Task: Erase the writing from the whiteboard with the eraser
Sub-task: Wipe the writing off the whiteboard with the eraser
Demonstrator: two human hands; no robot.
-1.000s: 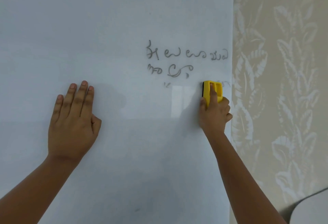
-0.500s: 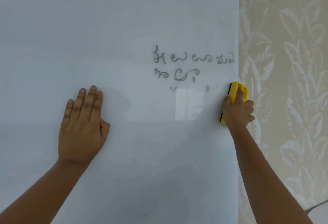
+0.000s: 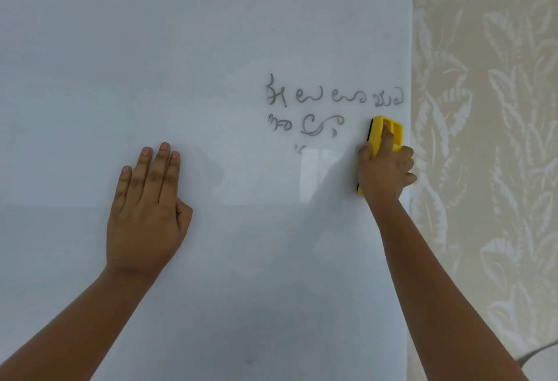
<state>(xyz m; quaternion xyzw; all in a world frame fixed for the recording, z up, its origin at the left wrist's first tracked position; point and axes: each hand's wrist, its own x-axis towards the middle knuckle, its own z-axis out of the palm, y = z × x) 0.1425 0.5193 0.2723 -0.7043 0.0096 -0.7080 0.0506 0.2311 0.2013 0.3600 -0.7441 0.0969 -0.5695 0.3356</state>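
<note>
Now the right hand (image 3: pixel 385 173) grips the yellow eraser (image 3: pixel 385 134) against the whiteboard (image 3: pixel 211 48), back from the board's right edge and higher — at five o'clock of the writing (image 3: pixel 333 98). Two lines and a small stroke remain, so erasing is partly done. At nine o'clock the left hand (image 3: pixel 146 208) presses flat, fingers together. Leaf-patterned wallpaper (image 3: pixel 483 139) lies at three o'clock; nothing blocks the next stroke.
</note>
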